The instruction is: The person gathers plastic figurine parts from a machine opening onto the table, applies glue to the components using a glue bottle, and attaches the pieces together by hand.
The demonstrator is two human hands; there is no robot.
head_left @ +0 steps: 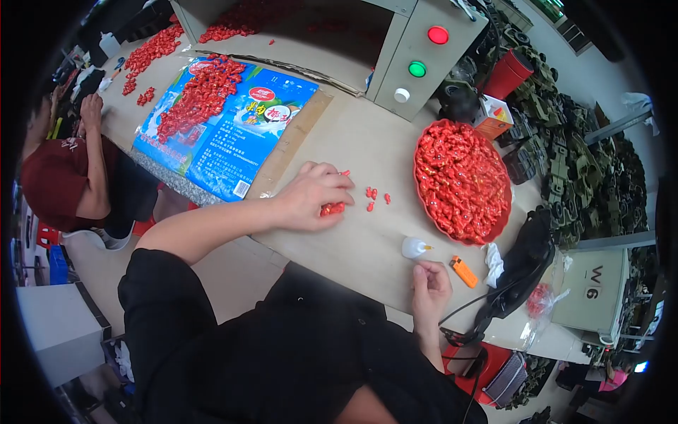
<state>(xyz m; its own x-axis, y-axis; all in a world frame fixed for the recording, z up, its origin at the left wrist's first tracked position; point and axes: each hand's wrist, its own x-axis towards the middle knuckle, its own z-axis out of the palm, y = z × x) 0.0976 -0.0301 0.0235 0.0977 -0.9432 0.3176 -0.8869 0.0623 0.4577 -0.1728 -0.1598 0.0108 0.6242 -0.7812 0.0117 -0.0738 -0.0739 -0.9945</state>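
Observation:
My left hand (311, 198) is palm down on the table with its fingers curled round several small glossy red pieces (332, 209). More of these red pieces (371, 192) lie loose just to its right. My right hand (431, 288) is at the table's front edge, thumb pressed to the curled fingers; whatever is between them is too small to make out. Right above it lies a small white bottle (413, 247) with a thin orange tip. An orange lighter (464, 271) is beside the right hand, near a crumpled white tissue (494, 264).
A red fluted bowl (418, 185) heaped with red pieces stands at the right. To the left, a blue printed sheet (233, 162) carries a pile of them. A grey machine (388, 92) with lit buttons stands behind. A co-worker in a dark red shirt (67, 173) sits at far left.

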